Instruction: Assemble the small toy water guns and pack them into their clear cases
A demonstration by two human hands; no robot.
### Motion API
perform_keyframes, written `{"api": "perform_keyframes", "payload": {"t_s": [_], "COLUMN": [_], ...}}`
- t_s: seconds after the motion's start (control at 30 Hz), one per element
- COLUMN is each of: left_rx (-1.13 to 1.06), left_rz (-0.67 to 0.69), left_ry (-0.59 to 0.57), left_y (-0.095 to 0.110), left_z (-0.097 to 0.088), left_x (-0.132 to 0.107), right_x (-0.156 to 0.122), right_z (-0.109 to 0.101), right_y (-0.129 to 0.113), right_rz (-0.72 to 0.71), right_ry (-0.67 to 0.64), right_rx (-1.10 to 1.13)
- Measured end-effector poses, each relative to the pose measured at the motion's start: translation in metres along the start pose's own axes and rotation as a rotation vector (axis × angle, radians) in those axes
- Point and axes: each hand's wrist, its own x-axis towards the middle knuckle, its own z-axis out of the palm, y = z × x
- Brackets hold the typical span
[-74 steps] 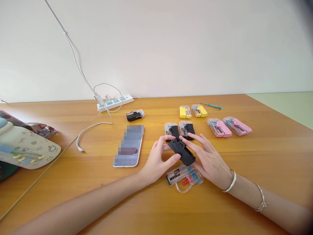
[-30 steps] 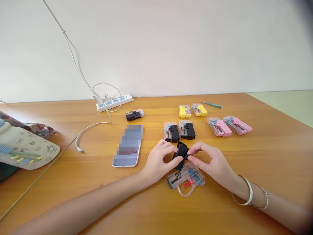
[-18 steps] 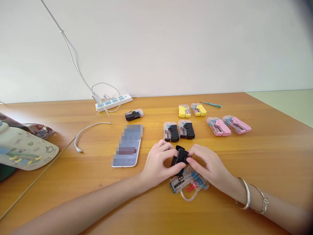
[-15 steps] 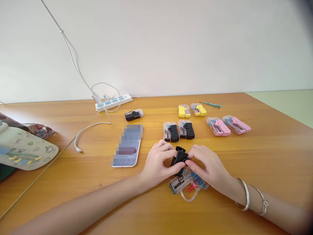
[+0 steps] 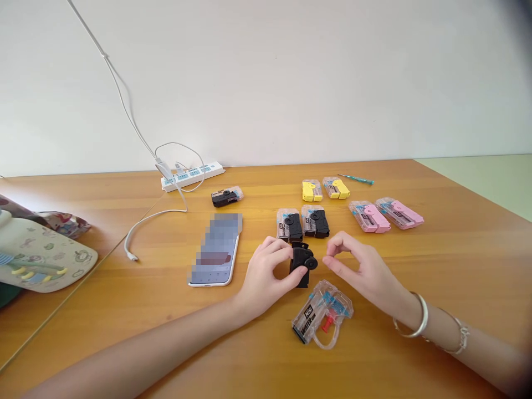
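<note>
My left hand grips a small black folding plastic toy gun at its left side, fingers over the top and thumb below. My right hand hovers just right of that toy, touching nothing, with thumb and forefinger slightly apart. Below both hands lies a clear plastic mini water gun with a red plunger and a looped tube. Two black toys in clear packs sit just beyond my hands.
Yellow packs and pink packs lie on the wooden table beyond, with a teal screwdriver. Left of my hands are a pixelated phone, a small black pack, a power strip and a white cable.
My right hand has let go of the black toy and moved right, leaving it in my left hand. The water gun now lies turned and slightly nearer me.
</note>
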Motion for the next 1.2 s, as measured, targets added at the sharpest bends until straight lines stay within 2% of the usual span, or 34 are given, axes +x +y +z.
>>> {"api": "perform_keyframes", "payload": {"t_s": [0.07, 0.17, 0.23, 0.27, 0.4, 0.57, 0.7, 0.8, 1.0, 1.1, 1.2], "left_rx": [-0.037, -0.078, -0.086, -0.085, -0.059, -0.069, -0.12, -0.166, -0.201, -0.116, 0.008], "left_rz": [-0.038, -0.06, -0.065, -0.066, -0.058, -0.052, -0.076, -0.038, 0.011, 0.029, 0.055], "left_ry": [-0.003, -0.004, 0.008, 0.013, 0.02, 0.051, 0.071, 0.046, -0.051, -0.059, -0.085], "left_y": [-0.001, -0.001, -0.002, -0.002, -0.002, -0.002, -0.002, -0.002, 0.0, 0.001, 0.003], "left_z": [-0.001, -0.002, -0.002, -0.002, -0.002, -0.003, -0.001, 0.001, -0.001, -0.002, -0.001], "left_x": [0.001, 0.002, 0.002, 0.002, 0.003, 0.002, -0.001, -0.004, -0.005, -0.005, -0.004], "right_x": [0.003, 0.003, 0.0, -0.001, -0.003, 0.002, 0.002, -0.003, -0.007, -0.005, -0.002], "right_z": [-0.011, -0.02, -0.02, -0.019, -0.011, -0.011, -0.006, 0.004, 0.014, 0.013, 0.012], "right_y": [-0.001, -0.003, -0.003, -0.003, 0.001, 0.01, 0.012, 0.007, -0.002, 0.004, 0.013], "right_rz": [0.02, -0.075, -0.161, -0.192, -0.218, -0.212, -0.146, -0.061, 0.0, 0.029, 0.077], "right_ry": [-0.163, -0.479, -0.61, -0.634, -0.559, -0.451, -0.282, -0.159, -0.077, -0.001, 0.036], "right_rx": [-0.034, -0.105, -0.168, -0.196, -0.243, -0.18, -0.072, 0.05, 0.179, 0.232, 0.397]}}
